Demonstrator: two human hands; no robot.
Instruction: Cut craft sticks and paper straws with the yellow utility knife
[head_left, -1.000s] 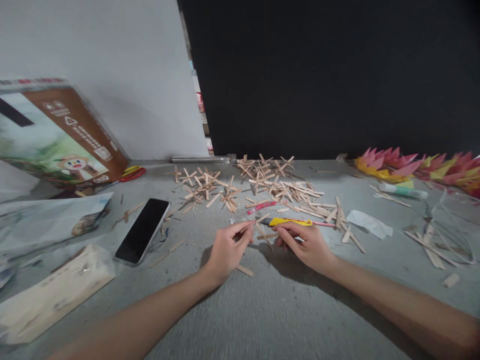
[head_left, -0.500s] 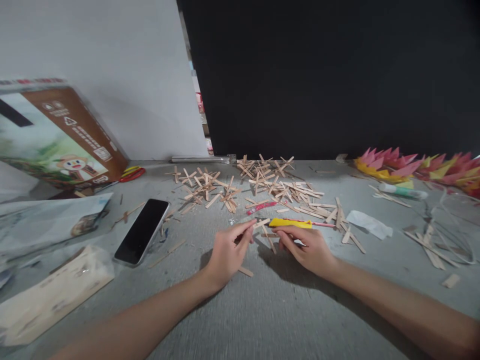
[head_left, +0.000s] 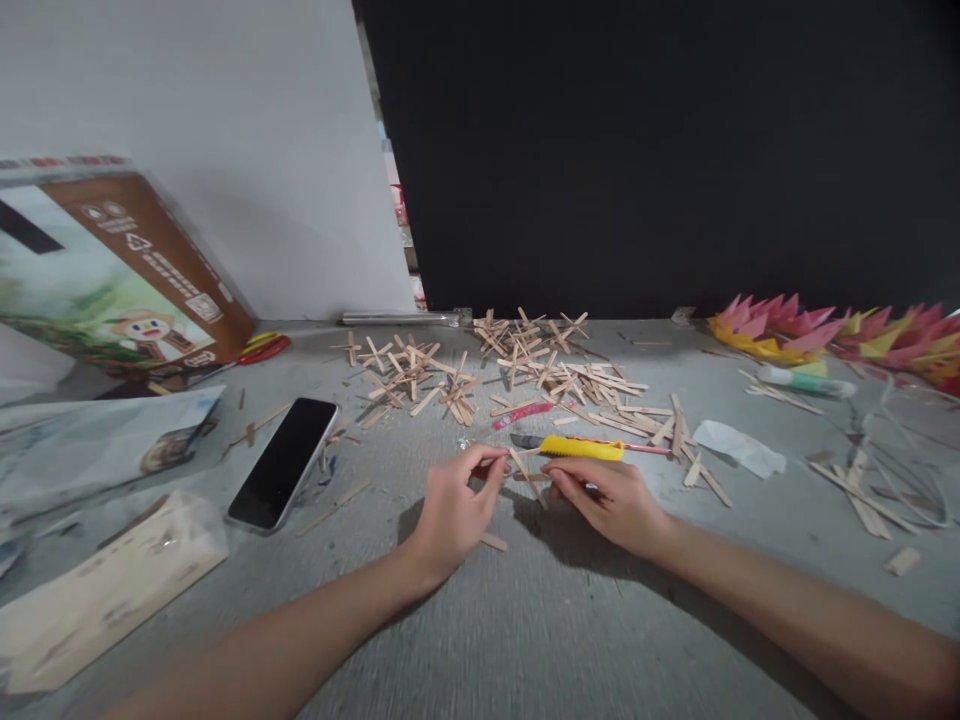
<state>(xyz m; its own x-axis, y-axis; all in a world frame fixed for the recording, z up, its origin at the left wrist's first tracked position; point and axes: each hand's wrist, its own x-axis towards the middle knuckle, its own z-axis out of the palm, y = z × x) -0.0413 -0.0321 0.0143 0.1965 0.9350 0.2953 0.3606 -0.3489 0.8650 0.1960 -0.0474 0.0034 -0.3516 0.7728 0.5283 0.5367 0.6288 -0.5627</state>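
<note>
Just left of the middle, my left hand (head_left: pixel 459 502) pinches a small wooden craft stick (head_left: pixel 529 453) between thumb and fingertips. A second craft stick (head_left: pixel 531 480) slants down across it, its upper end near the same fingertips. Facing it, my right hand (head_left: pixel 606 500) is closed, thumb against fingers; whatever sits in that pinch is too small or hidden to make out. Right behind its fingers lies a yellow utility knife (head_left: pixel 581 448) with the dark blade pointing left. Another short stick (head_left: pixel 493 541) rests on the table beside my left wrist.
Beyond my hands, a heap of crossed craft sticks (head_left: pixel 536 365) spreads toward the black panel (head_left: pixel 660 160). A phone (head_left: pixel 285 462) and a tissue pack (head_left: pixel 112 590) lie left. At right are a white paper scrap (head_left: pixel 739 448), glue stick (head_left: pixel 806 382) and pink-yellow paper decorations (head_left: pixel 780 328).
The craft stick in my left hand has turned and now shows its thin edge, and the slanting stick has shifted slightly left. My right fingertips have moved a little left and down.
</note>
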